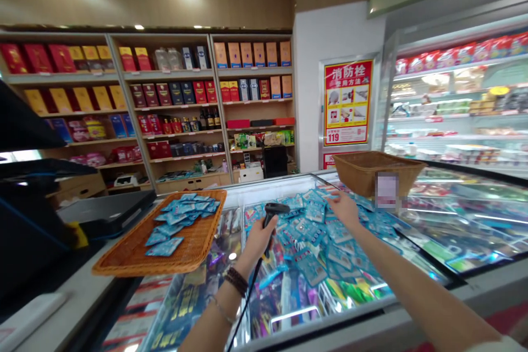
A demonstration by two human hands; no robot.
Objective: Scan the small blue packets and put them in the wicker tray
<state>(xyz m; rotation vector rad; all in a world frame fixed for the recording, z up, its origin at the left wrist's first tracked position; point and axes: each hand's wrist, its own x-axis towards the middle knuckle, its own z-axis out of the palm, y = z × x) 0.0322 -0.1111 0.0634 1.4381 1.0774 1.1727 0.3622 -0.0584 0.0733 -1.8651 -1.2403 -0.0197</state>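
Convenience-store chest freezer [272,190], its glass top heaped with flat blue foil packets [317,242].
Left hand [258,242] clenches a black corded handheld barcode scanner [275,210] above the pile; right hand [344,210] reaches out, fingers spread and empty at the pile's far side; a woven orange-brown wicker tray [193,247] of more packets sits at the freezer's left edge.

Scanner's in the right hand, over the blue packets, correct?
No: the head view shows the scanner in the left hand, not the right hand. It is over the blue packets, as you said.
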